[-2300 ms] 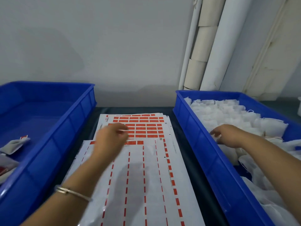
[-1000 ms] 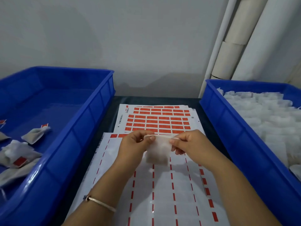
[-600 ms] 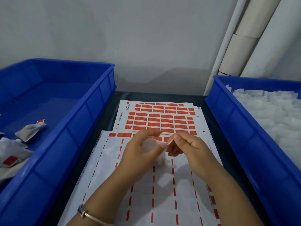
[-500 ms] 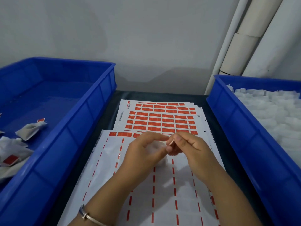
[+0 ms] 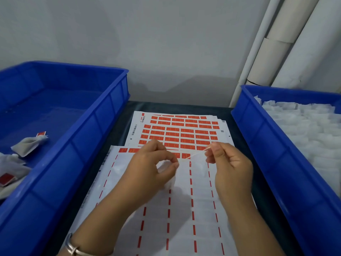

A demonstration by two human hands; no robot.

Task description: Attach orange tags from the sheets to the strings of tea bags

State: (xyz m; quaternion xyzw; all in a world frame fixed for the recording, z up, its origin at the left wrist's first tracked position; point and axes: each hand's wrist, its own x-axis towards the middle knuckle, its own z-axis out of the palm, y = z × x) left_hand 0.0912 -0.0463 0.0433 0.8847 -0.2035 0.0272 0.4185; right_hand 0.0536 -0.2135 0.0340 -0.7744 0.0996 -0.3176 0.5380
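Midair, both hands pinching: left hand (image 5: 149,169) tea bag (image 5: 167,168), right hand (image 5: 227,169) string (image 5: 195,154).

Setting: small packing or hand-assembly workstation, not a home. Evidence, placed from the stack of tag sheets (image 5: 177,133) at the centre of a dark table (image 5: 120,115): left of the sheets, a blue plastic bin (image 5: 103,115) holding a few tagged tea bags (image 5: 29,145); right of them, a second blue bin (image 5: 258,130) heaped with white untagged bags (image 5: 302,130); behind them, a bare grey wall (image 5: 147,43); behind and to the right, large paper rolls (image 5: 276,43) leaning upright.
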